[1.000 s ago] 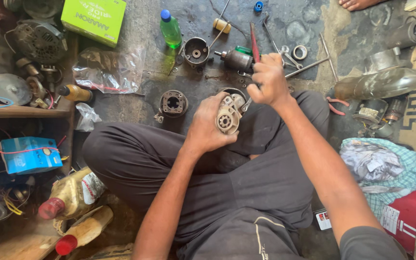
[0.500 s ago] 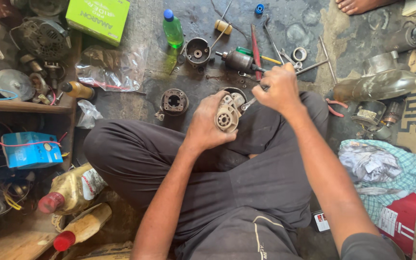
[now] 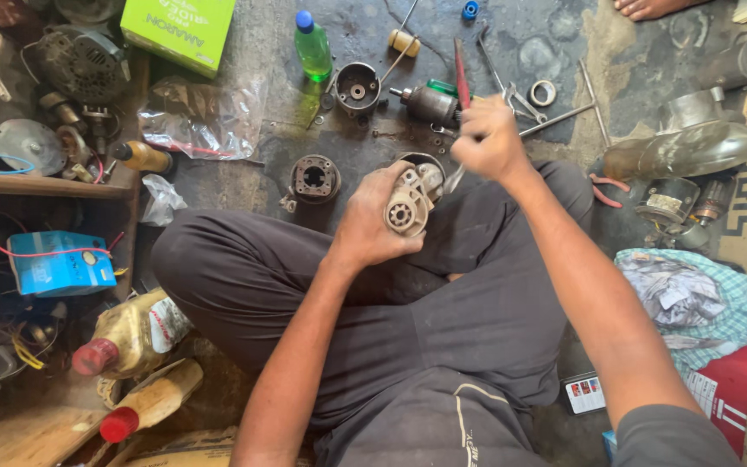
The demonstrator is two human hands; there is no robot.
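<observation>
Head view: left hand (image 3: 372, 227) grips motor housing (image 3: 408, 206); right hand (image 3: 488, 140) grips screwdriver (image 3: 460, 79).

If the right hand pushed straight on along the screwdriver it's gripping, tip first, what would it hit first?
The right hand angles its red-handled screwdriver down-left, so it would probably meet the pale metal motor housing held in the left hand. Depth is unclear; the tip may already touch it.

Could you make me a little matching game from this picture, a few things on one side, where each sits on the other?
Things:
1. green plastic bottle
2. blue box
3. metal motor part
4. red-handled tool

Places:
A. in the right hand
B. on the floor, top middle
C. in the left hand
D. far left, with wires by it

Pairs: 1-B, 2-D, 3-C, 4-A
</observation>
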